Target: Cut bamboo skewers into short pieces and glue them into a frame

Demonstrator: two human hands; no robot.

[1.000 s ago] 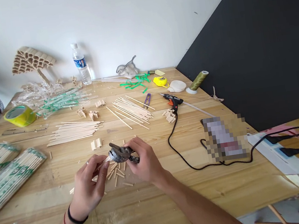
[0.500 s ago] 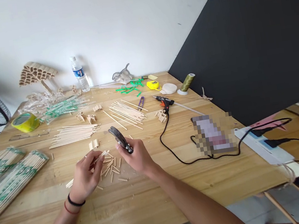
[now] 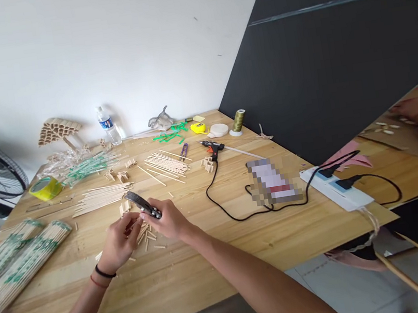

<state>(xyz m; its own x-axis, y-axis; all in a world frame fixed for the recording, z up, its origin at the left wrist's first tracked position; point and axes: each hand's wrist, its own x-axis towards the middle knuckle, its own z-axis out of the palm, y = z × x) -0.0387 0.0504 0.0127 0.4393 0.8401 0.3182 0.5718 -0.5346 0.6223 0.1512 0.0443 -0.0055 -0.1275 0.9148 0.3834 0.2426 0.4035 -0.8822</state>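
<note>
Both hands meet over cut stick pieces on the worktop (image 3: 209, 261).

The right hand (image 3: 167, 221) grips a pair of pliers (image 3: 142, 205), its head pointing up and left. The left hand (image 3: 119, 243) pinches a short stick (image 3: 135, 221) right beside the pliers, above the scattered stick pieces (image 3: 148, 237). A glue gun (image 3: 211, 149) lies well apart.

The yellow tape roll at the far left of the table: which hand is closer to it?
Left. The left hand lies on the tape roll's side; the right hand, holding pliers, is farther off.
</note>
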